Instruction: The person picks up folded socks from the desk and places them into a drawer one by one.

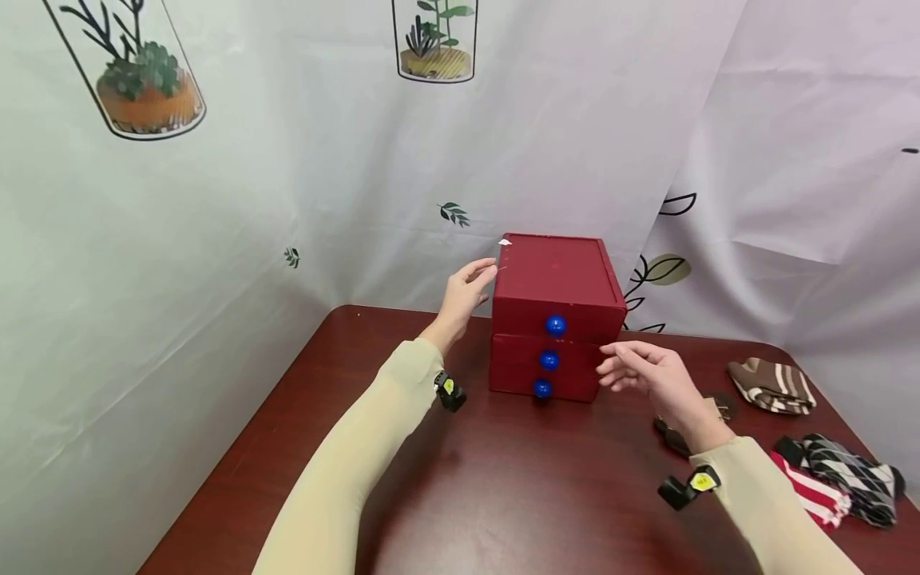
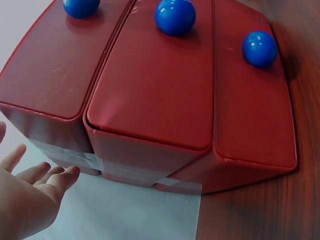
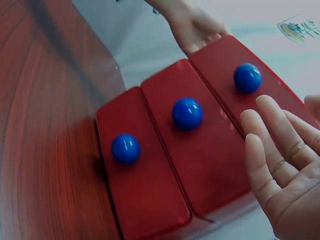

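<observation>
A dark red drawer box [image 1: 557, 267] with three drawers stands at the back of the table, all its drawers closed. Each drawer front bears a round blue knob [image 1: 556, 325]. My left hand [image 1: 463, 299] hovers by the upper left side of the box, fingers loosely bent and holding nothing; in the left wrist view its fingertips are near the side wall. My right hand [image 1: 650, 375] is in front of the box's lower right edge, palm turned inward, fingers relaxed with nothing between them. The right wrist view shows those fingers [image 3: 257, 155] spread before the drawer fronts.
On the right of the brown table [image 1: 489, 495] lie a folded brown striped sock bundle [image 1: 772, 385], a black-and-white argyle bundle [image 1: 851, 471] and a red-and-white striped one [image 1: 815, 495]. Dark sunglasses [image 1: 672, 438] lie partly behind my right wrist. A white printed curtain [image 1: 345, 184] hangs behind.
</observation>
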`<state>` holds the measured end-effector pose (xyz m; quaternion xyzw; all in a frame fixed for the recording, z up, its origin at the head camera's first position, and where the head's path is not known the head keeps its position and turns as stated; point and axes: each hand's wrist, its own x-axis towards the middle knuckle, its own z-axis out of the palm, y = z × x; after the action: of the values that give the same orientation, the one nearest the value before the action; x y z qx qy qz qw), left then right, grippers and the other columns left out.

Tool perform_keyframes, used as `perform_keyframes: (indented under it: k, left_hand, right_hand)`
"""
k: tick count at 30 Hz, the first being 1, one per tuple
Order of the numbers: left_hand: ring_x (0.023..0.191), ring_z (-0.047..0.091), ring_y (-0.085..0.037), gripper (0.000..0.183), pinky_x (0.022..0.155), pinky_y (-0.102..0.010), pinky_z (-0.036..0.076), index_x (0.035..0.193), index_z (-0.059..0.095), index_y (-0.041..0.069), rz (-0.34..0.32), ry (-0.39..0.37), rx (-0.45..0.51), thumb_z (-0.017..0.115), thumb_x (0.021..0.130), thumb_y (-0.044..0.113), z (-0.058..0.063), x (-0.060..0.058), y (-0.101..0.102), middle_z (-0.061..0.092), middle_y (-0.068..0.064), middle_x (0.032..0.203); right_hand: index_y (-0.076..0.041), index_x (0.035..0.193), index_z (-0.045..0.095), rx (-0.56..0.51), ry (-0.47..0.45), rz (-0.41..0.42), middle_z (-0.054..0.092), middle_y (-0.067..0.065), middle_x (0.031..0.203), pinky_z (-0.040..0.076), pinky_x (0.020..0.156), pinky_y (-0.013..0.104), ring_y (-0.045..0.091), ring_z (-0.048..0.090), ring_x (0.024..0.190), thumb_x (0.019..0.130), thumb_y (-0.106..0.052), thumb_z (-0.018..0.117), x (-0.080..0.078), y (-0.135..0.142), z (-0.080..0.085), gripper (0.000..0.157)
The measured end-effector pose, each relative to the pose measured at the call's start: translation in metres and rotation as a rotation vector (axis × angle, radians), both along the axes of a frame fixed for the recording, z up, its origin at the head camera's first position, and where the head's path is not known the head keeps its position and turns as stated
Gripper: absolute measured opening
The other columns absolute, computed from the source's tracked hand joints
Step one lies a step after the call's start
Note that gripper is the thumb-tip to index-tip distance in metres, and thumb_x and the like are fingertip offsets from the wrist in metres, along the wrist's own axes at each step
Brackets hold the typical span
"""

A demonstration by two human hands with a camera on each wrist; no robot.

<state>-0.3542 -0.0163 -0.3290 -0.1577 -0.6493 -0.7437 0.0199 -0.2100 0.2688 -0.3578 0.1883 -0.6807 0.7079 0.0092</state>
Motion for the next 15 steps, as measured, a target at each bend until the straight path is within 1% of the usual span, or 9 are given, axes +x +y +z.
perform_keyframes:
  k: [2,4,6,9,12,15]
  left_hand:
    - [0.107,0.055,-0.018,0.038,0.093,-0.045,0.041,0.126,0.059,0.009,-0.017,-0.016,0.014,0.061,0.090,0.023,0.001,-0.002,0.003,0.059,-0.006,0.120]
    - [0.102,0.058,-0.016,0.039,0.089,-0.038,0.045,0.127,0.058,0.011,-0.033,-0.029,0.017,0.061,0.090,0.022,0.001,-0.003,0.007,0.059,-0.005,0.121]
    - [0.094,0.060,-0.013,0.040,0.082,-0.031,0.048,0.128,0.058,0.013,-0.049,-0.036,0.014,0.061,0.090,0.022,0.002,-0.003,0.010,0.060,-0.005,0.120]
    - [0.084,0.061,-0.011,0.040,0.071,-0.023,0.047,0.128,0.058,0.016,-0.058,-0.052,-0.003,0.062,0.089,0.024,0.003,-0.004,0.013,0.061,-0.004,0.119]
    - [0.081,0.061,-0.012,0.040,0.067,-0.022,0.048,0.128,0.059,0.019,-0.069,-0.076,-0.015,0.062,0.088,0.026,0.003,-0.005,0.013,0.061,-0.003,0.119]
    - [0.085,0.063,-0.015,0.039,0.070,-0.025,0.050,0.127,0.059,0.022,-0.090,-0.098,-0.010,0.062,0.088,0.027,0.002,-0.007,0.013,0.060,-0.003,0.120]
  right_hand:
    - [0.014,0.114,0.054,-0.003,-0.014,0.010,0.069,0.011,0.086,0.053,0.065,0.033,0.023,0.067,0.074,0.098,-0.013,0.044,-0.003,-0.007,-0.002,0.033]
    - [0.015,0.114,0.053,-0.005,-0.024,0.018,0.069,0.011,0.086,0.053,0.065,0.032,0.022,0.067,0.074,0.098,-0.014,0.044,-0.007,-0.013,-0.003,0.035]
    - [0.016,0.115,0.052,-0.010,-0.036,0.024,0.069,0.010,0.086,0.053,0.065,0.032,0.022,0.067,0.074,0.098,-0.015,0.044,-0.010,-0.018,-0.004,0.037]
    - [0.016,0.115,0.052,-0.026,-0.064,0.035,0.069,0.010,0.085,0.053,0.065,0.031,0.022,0.067,0.074,0.098,-0.018,0.046,-0.015,-0.027,-0.005,0.039]
    - [0.014,0.114,0.055,-0.046,-0.108,0.041,0.069,0.009,0.084,0.053,0.066,0.031,0.021,0.067,0.074,0.097,-0.021,0.047,-0.020,-0.034,-0.005,0.039]
    - [0.014,0.115,0.055,-0.053,-0.156,0.028,0.069,0.008,0.083,0.053,0.066,0.031,0.020,0.067,0.073,0.096,-0.024,0.049,-0.024,-0.043,-0.004,0.043]
